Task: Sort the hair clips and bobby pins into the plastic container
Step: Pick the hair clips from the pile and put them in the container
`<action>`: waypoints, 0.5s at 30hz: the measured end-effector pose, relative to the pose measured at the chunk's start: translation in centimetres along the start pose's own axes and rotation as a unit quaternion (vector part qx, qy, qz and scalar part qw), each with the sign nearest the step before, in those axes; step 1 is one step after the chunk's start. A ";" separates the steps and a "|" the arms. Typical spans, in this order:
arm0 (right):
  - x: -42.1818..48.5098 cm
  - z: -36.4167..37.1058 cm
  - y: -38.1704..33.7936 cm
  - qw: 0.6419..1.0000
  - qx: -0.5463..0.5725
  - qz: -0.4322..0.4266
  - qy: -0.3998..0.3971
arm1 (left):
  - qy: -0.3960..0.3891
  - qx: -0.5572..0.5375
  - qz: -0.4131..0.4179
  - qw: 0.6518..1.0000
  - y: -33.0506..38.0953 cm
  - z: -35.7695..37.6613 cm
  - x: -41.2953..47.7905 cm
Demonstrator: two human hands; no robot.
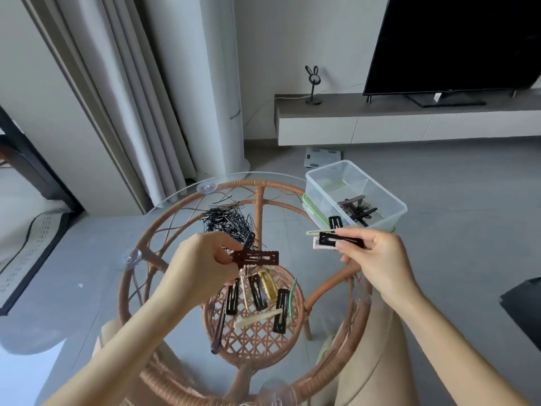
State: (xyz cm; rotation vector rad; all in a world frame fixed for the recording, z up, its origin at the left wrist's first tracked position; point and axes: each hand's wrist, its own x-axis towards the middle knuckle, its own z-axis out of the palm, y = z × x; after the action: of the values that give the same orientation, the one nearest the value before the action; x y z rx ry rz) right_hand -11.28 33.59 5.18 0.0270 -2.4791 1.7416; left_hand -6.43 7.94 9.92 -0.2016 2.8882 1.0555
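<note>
- Left hand (202, 260) fingers pinch a brown clip (257, 257) above the worktop (187, 191).
- Right hand (377, 256) fingers pinch several clips (330, 239) just beside the container (395, 205).
- Pins (225, 222) lie heaped on the worktop.

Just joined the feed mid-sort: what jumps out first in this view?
Both hands are full at centre frame: the left hand pinches a brown snap clip, the right hand grips a bundle of clips. Behind them lies a black bobby pin pile; the plastic container sits far right.
</note>
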 end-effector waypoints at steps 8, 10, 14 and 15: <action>9.0 -4.6 0.8 0.989 -0.114 0.035 0.084 | -0.033 -0.015 0.106 0.994 11.1 6.6 9.7; 10.7 -4.8 1.2 0.985 -0.150 0.054 0.065 | -0.035 0.005 0.126 0.991 13.6 8.5 12.3; 12.6 -5.4 2.2 0.967 -0.248 0.059 0.026 | -0.060 0.111 0.157 0.980 15.9 10.9 16.1; 12.8 -5.5 2.3 0.965 -0.253 0.059 0.017 | -0.078 0.135 0.162 0.974 15.9 11.3 16.7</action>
State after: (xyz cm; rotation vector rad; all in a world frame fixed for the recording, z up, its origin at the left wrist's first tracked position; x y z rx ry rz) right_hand -23.76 40.21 6.15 -0.1950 -2.8670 1.0768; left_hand -25.06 25.56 9.68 0.3589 2.9360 0.6585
